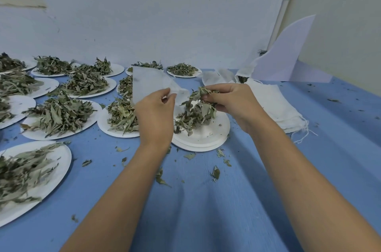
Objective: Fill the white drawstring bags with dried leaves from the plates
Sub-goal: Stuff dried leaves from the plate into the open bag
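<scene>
My left hand (155, 114) pinches the edge of a white drawstring bag (148, 83), held up above the table with its mouth toward the right. My right hand (228, 100) grips a bunch of dried leaves (195, 111) lifted just over a stack of white plates (214, 135), close to the bag's opening. Some leaves still touch the top plate.
Several white plates heaped with dried leaves (59, 115) cover the left and back of the blue table (206, 200). A pile of white bags (278, 105) lies to the right, a white sheet (288, 55) stands behind it. Leaf crumbs are scattered over the table.
</scene>
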`<state>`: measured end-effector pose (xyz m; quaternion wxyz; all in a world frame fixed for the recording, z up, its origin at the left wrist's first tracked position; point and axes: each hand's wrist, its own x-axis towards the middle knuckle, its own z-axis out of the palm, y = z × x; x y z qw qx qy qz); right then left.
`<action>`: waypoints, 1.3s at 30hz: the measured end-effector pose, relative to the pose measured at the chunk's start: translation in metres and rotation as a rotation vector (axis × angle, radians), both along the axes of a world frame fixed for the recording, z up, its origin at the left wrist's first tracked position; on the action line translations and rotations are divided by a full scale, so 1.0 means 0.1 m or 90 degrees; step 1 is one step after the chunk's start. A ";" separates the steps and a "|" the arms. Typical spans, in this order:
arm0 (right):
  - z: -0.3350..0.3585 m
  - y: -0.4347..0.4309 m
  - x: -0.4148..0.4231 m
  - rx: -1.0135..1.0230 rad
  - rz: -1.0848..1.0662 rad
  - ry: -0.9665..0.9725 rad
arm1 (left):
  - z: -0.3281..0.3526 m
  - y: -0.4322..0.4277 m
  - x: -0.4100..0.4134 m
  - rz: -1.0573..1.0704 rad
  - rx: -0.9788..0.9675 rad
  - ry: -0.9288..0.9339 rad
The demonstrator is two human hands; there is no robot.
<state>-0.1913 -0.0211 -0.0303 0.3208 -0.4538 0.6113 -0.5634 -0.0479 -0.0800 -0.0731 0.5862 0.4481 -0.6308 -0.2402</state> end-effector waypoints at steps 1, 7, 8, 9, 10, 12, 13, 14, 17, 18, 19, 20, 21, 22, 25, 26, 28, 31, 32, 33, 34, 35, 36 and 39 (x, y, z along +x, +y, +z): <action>0.00 0.00 0.02 -0.006 0.004 0.011 | 0.00 0.01 -0.01 0.000 -0.002 -0.008; -0.07 -0.05 0.12 -0.047 -0.021 0.126 | 0.09 0.08 -0.09 -0.030 -0.031 -0.007; -0.08 -0.06 0.12 -0.051 -0.037 0.168 | 0.11 0.09 -0.10 -0.042 -0.016 0.007; -0.10 -0.07 0.13 -0.054 -0.058 0.215 | 0.13 0.09 -0.11 -0.051 -0.001 0.020; -0.11 -0.08 0.14 -0.060 -0.082 0.259 | 0.14 0.09 -0.11 -0.058 0.011 0.027; -0.13 -0.10 0.17 -0.082 -0.130 0.310 | 0.16 0.10 -0.12 -0.083 0.035 0.021; -0.13 -0.11 0.18 -0.091 -0.150 0.320 | 0.17 0.10 -0.13 -0.105 0.055 0.015; -0.13 -0.11 0.19 -0.097 -0.165 0.326 | 0.17 0.09 -0.14 -0.132 0.081 0.016; -0.13 -0.11 0.20 -0.097 -0.181 0.340 | 0.19 0.07 -0.17 -0.229 0.188 0.076; -0.13 -0.11 0.20 -0.097 -0.180 0.350 | 0.19 0.06 -0.18 -0.257 0.217 0.094; -0.13 -0.10 0.21 -0.099 -0.177 0.364 | 0.18 0.05 -0.18 -0.280 0.236 0.103; -0.13 -0.10 0.22 -0.102 -0.175 0.377 | 0.18 0.05 -0.18 -0.301 0.248 0.110; -0.13 -0.10 0.23 -0.107 -0.171 0.385 | 0.17 0.05 -0.18 -0.320 0.258 0.117; -0.13 -0.10 0.23 -0.111 -0.166 0.387 | 0.17 0.05 -0.18 -0.338 0.270 0.127; -0.10 -0.10 0.24 -0.113 -0.149 0.403 | 0.15 0.03 -0.16 -0.378 0.315 0.166; -0.10 -0.10 0.24 -0.112 -0.138 0.420 | 0.15 0.03 -0.15 -0.384 0.330 0.180; -0.09 -0.10 0.24 -0.103 -0.109 0.467 | 0.15 0.03 -0.14 -0.389 0.356 0.214; -0.08 -0.09 0.25 -0.078 -0.070 0.532 | 0.14 0.02 -0.13 -0.388 0.365 0.241; -0.07 -0.08 0.25 -0.076 -0.061 0.539 | 0.14 0.02 -0.13 -0.388 0.359 0.244; -0.06 -0.08 0.25 -0.074 -0.051 0.541 | 0.14 0.01 -0.13 -0.390 0.350 0.245; -0.05 -0.07 0.25 -0.072 -0.041 0.539 | 0.14 0.01 -0.12 -0.394 0.340 0.246; -0.04 -0.06 0.24 -0.070 -0.032 0.536 | 0.14 0.00 -0.11 -0.398 0.331 0.244; -0.03 -0.06 0.24 -0.069 -0.025 0.535 | 0.15 -0.01 -0.09 -0.400 0.325 0.240; -0.02 -0.06 0.26 -0.060 -0.006 0.547 | 0.15 -0.03 -0.06 -0.396 0.317 0.232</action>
